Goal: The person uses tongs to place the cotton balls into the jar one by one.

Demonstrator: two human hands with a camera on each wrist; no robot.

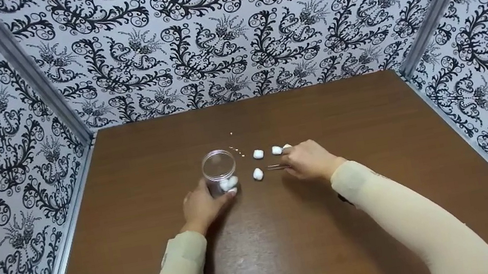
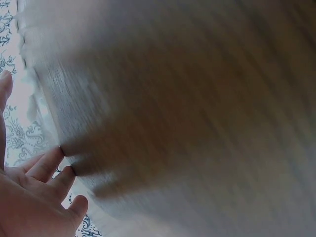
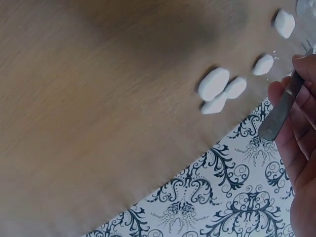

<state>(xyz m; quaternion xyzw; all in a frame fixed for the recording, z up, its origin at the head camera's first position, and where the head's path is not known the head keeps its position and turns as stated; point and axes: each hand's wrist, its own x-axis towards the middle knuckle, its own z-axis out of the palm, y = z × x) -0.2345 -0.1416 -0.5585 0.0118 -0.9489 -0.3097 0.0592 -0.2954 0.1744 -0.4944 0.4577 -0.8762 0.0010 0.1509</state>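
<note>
My left hand grips a clear round jar from its near left side, the thumb at the right of its base. White cotton balls show through the jar's wall. In the left wrist view the left hand has its fingertips close to the tabletop. My right hand holds metal tweezers, whose two thin tips point left toward a single cotton ball. Further cotton balls lie behind that one, partly hidden by the right hand. In the right wrist view, three cotton balls sit in a cluster.
Small white crumbs are scattered on the brown wooden table, just behind and right of the jar. Patterned black-and-white walls stand along the table's back and both sides, with grey metal posts at the corners.
</note>
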